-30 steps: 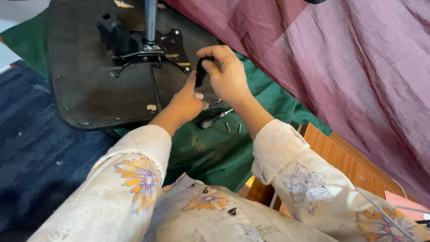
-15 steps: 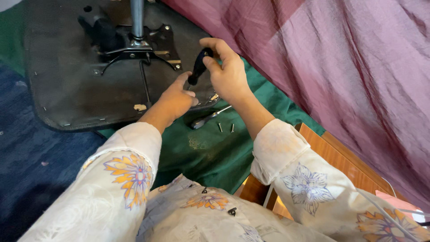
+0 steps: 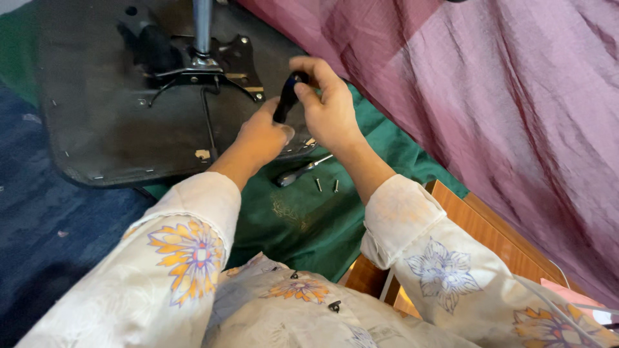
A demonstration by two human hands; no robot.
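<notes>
The black, dark-blue-tipped handle of a screwdriver-like tool (image 3: 286,98) stands almost upright over the near right edge of the upturned black chair seat base (image 3: 116,129). The right hand (image 3: 329,109) is closed around the top of that handle, thumb and fingers wrapped over its end. The left hand (image 3: 261,135) sits just below it, curled at the foot of the tool against the seat's edge; whether it pinches the shaft or only steadies it, I cannot tell, since the shaft is hidden behind the fingers.

The handle looks rigid, light and fairly smooth, so a full wrap high up, as the right hand has it, seems the surest hold, with the lower hand guiding the tip.

At the middle of the seat base a metal mounting plate with a shiny steel column (image 3: 203,29) is fixed. Just beside the seat's near right edge, on the green cloth (image 3: 303,219), lie a silver metal tool (image 3: 300,173) and two small loose screws (image 3: 326,185). Beyond the right hand hangs a crinkled mauve fabric (image 3: 503,109); nearer the person than the seat, a brown wooden board (image 3: 490,238) shows.
</notes>
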